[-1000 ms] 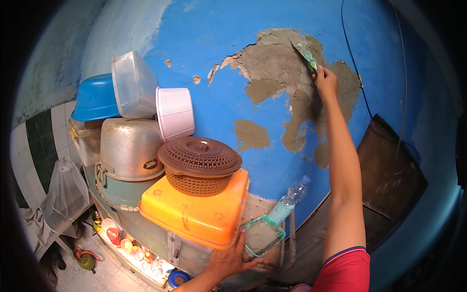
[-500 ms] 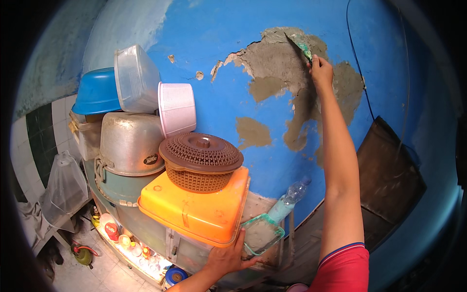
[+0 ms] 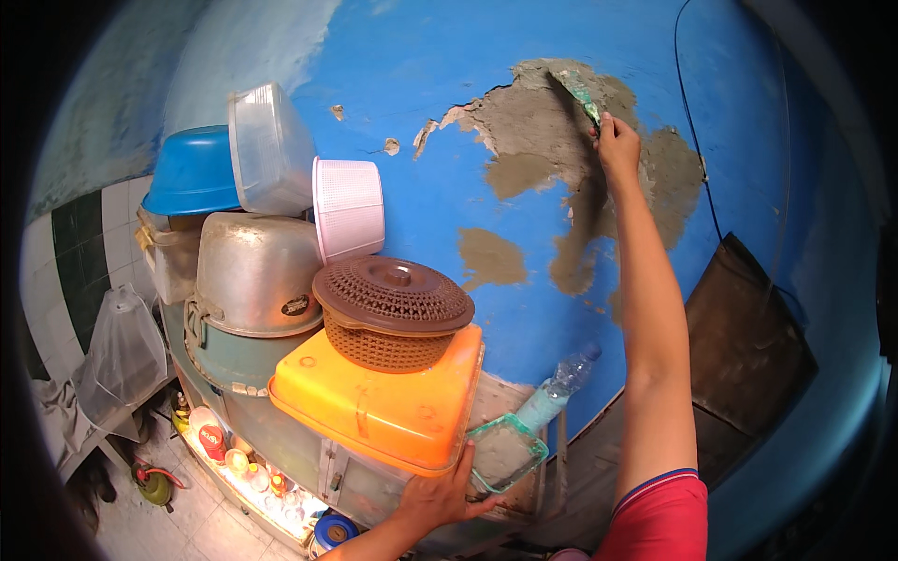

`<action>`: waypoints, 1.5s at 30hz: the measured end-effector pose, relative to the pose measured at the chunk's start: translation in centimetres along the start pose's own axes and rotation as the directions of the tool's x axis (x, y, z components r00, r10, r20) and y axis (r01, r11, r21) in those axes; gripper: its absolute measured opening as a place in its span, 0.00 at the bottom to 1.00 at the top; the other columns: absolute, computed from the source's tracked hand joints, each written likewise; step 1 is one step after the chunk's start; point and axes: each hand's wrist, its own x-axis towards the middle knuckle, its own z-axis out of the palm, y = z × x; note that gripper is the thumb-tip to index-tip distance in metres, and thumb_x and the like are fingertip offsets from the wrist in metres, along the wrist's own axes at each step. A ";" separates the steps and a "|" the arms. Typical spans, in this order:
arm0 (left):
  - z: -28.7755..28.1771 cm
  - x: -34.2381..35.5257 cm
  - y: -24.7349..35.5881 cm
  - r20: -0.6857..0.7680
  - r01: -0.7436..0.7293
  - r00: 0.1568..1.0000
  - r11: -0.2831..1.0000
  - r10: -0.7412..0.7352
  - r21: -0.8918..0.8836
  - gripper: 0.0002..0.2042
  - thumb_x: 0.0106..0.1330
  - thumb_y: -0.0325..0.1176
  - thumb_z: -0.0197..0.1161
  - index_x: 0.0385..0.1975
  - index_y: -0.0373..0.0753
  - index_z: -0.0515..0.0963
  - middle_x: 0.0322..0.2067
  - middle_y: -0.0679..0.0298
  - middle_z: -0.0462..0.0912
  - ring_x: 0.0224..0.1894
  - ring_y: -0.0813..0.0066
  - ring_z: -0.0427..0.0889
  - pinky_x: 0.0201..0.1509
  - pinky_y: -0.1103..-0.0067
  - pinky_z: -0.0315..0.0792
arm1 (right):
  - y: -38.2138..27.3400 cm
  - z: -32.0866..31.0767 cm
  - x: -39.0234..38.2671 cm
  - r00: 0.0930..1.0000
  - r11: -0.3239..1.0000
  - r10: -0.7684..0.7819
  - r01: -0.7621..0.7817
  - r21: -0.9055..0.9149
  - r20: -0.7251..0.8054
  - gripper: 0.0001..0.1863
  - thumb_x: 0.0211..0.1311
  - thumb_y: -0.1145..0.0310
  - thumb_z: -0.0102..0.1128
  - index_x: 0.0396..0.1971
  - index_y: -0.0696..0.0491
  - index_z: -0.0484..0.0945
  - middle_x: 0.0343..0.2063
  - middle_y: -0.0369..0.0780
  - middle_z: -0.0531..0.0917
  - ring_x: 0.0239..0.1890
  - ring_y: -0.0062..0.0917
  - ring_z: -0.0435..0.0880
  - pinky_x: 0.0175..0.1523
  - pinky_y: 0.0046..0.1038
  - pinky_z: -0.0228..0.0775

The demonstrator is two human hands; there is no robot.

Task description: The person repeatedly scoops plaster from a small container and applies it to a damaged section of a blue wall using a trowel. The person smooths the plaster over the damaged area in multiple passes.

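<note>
1. Scraper (image 3: 577, 93): thin greenish blade, tilted, pressed flat on the grey plaster patch (image 3: 571, 159) of the blue wall (image 3: 421, 84).
2. Right hand (image 3: 617, 145) clenched around the scraper's handle, just below the blade.
3. Left hand (image 3: 440, 496) grasping the lower edge of the orange tub (image 3: 383, 407), far below the patch.
4. Beside that hand, clear green-rimmed tray (image 3: 505, 453) filled with grey paste.
5. Left of the patch: brown perforated lidded basket (image 3: 393, 313) atop the tub; dented metal basin (image 3: 253, 271); pink ribbed basket (image 3: 348, 208).

A cramped home storeroom or kitchen corner: at left of the frame, stacked household tubs, an orange plastic bin (image 3: 379, 407) and a metal basin (image 3: 257, 271) crowd a cabinet, against a peeling blue wall (image 3: 421, 84) showing bare plaster patches (image 3: 552, 122).
</note>
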 end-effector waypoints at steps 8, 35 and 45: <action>0.1 -0.1 -0.1 -0.071 -0.002 0.997 0.996 -0.004 -0.085 0.48 0.62 0.71 0.67 0.61 0.23 0.78 0.54 0.41 0.84 0.58 0.47 0.85 0.59 0.62 0.82 | 2.4 -0.3 -2.1 1.000 0.987 0.028 -0.027 -0.161 0.005 0.22 0.79 0.54 0.56 0.40 0.57 0.89 0.24 0.37 0.87 0.25 0.19 0.83 0.36 0.29 0.73; 1.4 -0.6 -0.1 0.045 0.066 0.997 0.993 -0.062 -0.095 0.54 0.58 0.72 0.69 0.68 0.23 0.69 0.68 0.41 0.74 0.70 0.44 0.75 0.71 0.58 0.72 | -2.3 -0.6 -5.7 0.984 0.968 0.140 -0.159 0.195 0.108 0.19 0.81 0.55 0.57 0.42 0.57 0.86 0.28 0.32 0.85 0.23 0.09 0.72 0.25 0.17 0.60; 0.5 -0.9 0.3 0.171 0.174 0.974 0.975 -0.149 -0.138 0.65 0.48 0.69 0.79 0.77 0.28 0.55 0.70 0.39 0.67 0.74 0.39 0.67 0.75 0.55 0.64 | -9.6 -18.8 -28.3 0.710 0.821 0.543 -0.561 -0.106 0.448 0.19 0.70 0.64 0.66 0.55 0.60 0.83 0.32 0.33 0.85 0.26 0.09 0.73 0.29 0.15 0.59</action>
